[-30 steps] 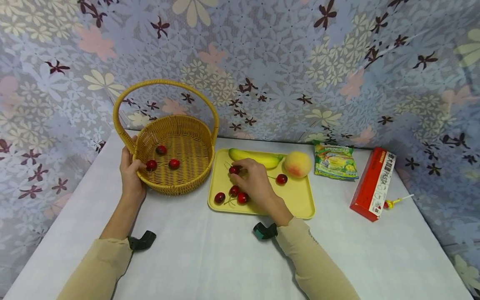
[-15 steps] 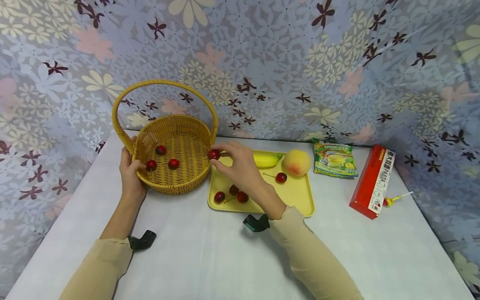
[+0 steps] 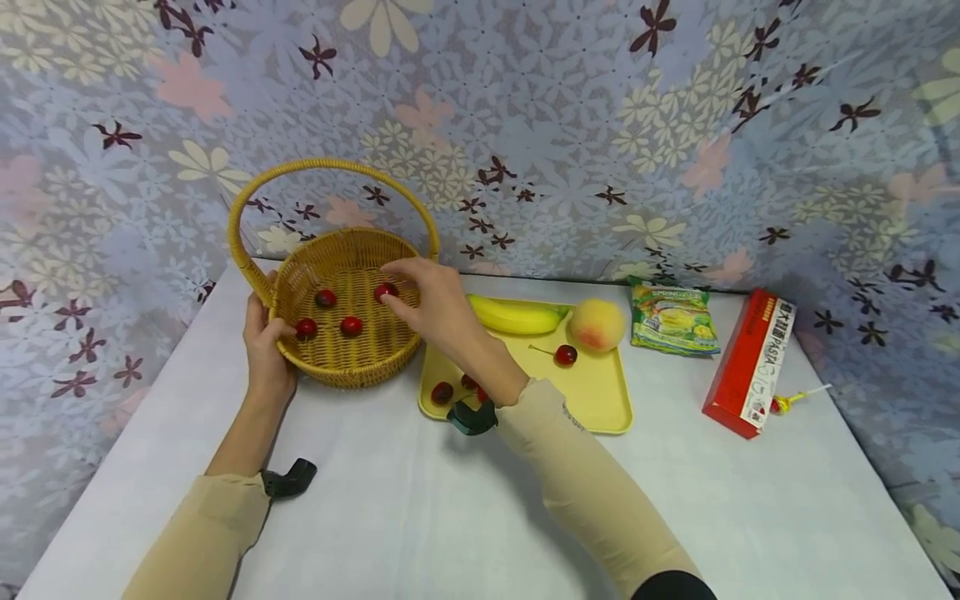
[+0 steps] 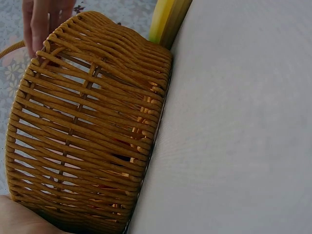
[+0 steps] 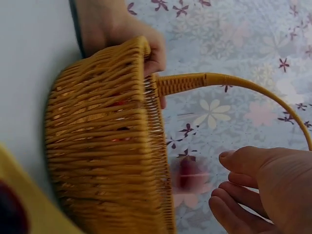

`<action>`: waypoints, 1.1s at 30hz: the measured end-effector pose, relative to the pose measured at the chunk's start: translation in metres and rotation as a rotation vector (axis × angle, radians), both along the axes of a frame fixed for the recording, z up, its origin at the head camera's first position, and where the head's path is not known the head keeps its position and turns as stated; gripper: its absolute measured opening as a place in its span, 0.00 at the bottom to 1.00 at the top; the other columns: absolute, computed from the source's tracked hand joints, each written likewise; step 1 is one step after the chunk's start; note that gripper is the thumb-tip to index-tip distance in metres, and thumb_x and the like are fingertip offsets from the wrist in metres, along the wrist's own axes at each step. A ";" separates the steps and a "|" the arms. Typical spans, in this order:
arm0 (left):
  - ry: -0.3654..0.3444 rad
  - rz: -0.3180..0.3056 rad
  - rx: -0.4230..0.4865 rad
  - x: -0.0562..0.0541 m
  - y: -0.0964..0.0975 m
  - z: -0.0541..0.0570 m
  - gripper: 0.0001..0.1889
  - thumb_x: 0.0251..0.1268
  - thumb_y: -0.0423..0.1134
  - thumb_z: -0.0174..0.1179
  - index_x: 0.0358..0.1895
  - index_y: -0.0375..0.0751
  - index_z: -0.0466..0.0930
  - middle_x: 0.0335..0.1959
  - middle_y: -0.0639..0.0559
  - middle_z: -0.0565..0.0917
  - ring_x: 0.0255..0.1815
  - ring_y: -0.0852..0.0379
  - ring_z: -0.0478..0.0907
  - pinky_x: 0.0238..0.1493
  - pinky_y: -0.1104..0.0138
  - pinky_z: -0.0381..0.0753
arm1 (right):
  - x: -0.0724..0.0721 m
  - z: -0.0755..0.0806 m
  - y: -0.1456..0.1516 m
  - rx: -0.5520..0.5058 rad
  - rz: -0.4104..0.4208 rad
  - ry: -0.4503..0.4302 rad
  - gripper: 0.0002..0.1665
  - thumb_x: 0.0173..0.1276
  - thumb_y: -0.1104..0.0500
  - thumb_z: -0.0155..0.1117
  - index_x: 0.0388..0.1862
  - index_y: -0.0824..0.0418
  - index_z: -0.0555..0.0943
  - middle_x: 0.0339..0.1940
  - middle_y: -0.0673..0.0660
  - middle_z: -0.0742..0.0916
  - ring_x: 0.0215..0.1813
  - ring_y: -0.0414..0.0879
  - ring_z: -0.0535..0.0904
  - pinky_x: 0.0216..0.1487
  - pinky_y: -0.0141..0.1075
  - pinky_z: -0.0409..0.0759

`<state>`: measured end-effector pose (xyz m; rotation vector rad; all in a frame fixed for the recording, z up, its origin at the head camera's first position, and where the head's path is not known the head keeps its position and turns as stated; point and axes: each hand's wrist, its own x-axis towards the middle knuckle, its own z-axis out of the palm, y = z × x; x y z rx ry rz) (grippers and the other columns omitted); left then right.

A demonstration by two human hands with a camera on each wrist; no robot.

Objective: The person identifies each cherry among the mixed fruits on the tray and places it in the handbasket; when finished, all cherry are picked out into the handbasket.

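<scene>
My left hand [image 3: 266,350] grips the left rim of the yellow wicker basket [image 3: 352,377], thumb over the edge. Three red cherries, one of them this cherry [image 3: 351,326], lie on the basket's floor. Over the basket's right side is my right hand [image 3: 442,312], thumb and fingers spread apart. A dark red cherry [image 5: 190,176] shows blurred in mid-air in the right wrist view, away from the fingertips and just beyond the basket rim. The left wrist view has the basket's woven side [image 4: 83,122], with my right hand [image 4: 46,22] above it.
A yellow tray [image 3: 555,408] beside the basket holds a banana [image 3: 517,317], a peach [image 3: 597,325] and several cherries, some behind my right wrist. Farther right are a green packet [image 3: 673,318], a red pasta box [image 3: 750,364] and a lollipop [image 3: 783,404]. The basket's tall handle [image 3: 330,162] arches above it.
My right hand has carried a cherry from the tray leftward over the basket and let it go. My left hand stays on the rim.
</scene>
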<state>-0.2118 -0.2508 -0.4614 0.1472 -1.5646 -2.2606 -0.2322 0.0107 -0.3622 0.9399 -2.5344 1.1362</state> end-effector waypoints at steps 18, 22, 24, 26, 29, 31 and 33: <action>0.005 -0.013 0.002 0.001 0.003 0.000 0.44 0.53 0.23 0.41 0.78 0.55 0.68 0.80 0.51 0.67 0.80 0.50 0.62 0.79 0.62 0.60 | 0.021 -0.043 0.076 0.006 -0.054 -0.097 0.16 0.71 0.61 0.72 0.56 0.63 0.87 0.54 0.60 0.90 0.55 0.55 0.87 0.58 0.47 0.85; -0.003 -0.011 -0.011 0.001 0.003 -0.001 0.44 0.54 0.23 0.41 0.79 0.54 0.67 0.80 0.53 0.67 0.80 0.51 0.61 0.79 0.61 0.58 | 0.028 -0.050 0.090 -0.008 -0.075 -0.117 0.16 0.70 0.62 0.73 0.55 0.64 0.88 0.53 0.62 0.91 0.53 0.55 0.88 0.58 0.48 0.85; -0.003 -0.013 -0.013 0.001 0.003 -0.001 0.44 0.54 0.24 0.41 0.79 0.53 0.66 0.80 0.53 0.67 0.79 0.52 0.61 0.79 0.60 0.58 | 0.033 -0.054 0.095 -0.020 -0.073 -0.149 0.16 0.69 0.62 0.74 0.55 0.65 0.88 0.52 0.62 0.91 0.54 0.54 0.88 0.58 0.48 0.85; -0.002 -0.012 -0.018 0.002 0.003 -0.002 0.44 0.54 0.24 0.41 0.79 0.53 0.66 0.80 0.53 0.67 0.79 0.52 0.62 0.78 0.60 0.58 | 0.037 -0.058 0.100 -0.026 -0.064 -0.182 0.17 0.69 0.61 0.74 0.54 0.65 0.88 0.52 0.63 0.91 0.54 0.55 0.88 0.58 0.49 0.85; 0.007 -0.009 -0.013 0.002 0.002 -0.003 0.44 0.54 0.24 0.41 0.79 0.52 0.67 0.80 0.53 0.68 0.79 0.52 0.62 0.77 0.61 0.59 | 0.042 -0.065 0.105 -0.022 -0.038 -0.220 0.17 0.69 0.60 0.75 0.53 0.66 0.88 0.50 0.62 0.92 0.54 0.55 0.89 0.58 0.49 0.85; 0.010 -0.003 -0.015 0.003 0.001 -0.003 0.44 0.54 0.24 0.41 0.79 0.52 0.67 0.80 0.53 0.68 0.78 0.52 0.62 0.76 0.61 0.60 | 0.045 -0.070 0.107 -0.010 -0.029 -0.235 0.17 0.68 0.59 0.76 0.52 0.66 0.89 0.49 0.61 0.92 0.52 0.55 0.89 0.56 0.48 0.86; 0.014 -0.003 -0.010 0.004 0.001 -0.004 0.44 0.54 0.24 0.40 0.79 0.52 0.67 0.80 0.53 0.68 0.79 0.51 0.62 0.76 0.62 0.60 | 0.047 -0.073 0.108 0.006 -0.033 -0.251 0.17 0.67 0.57 0.77 0.50 0.65 0.90 0.48 0.59 0.93 0.50 0.53 0.90 0.55 0.47 0.86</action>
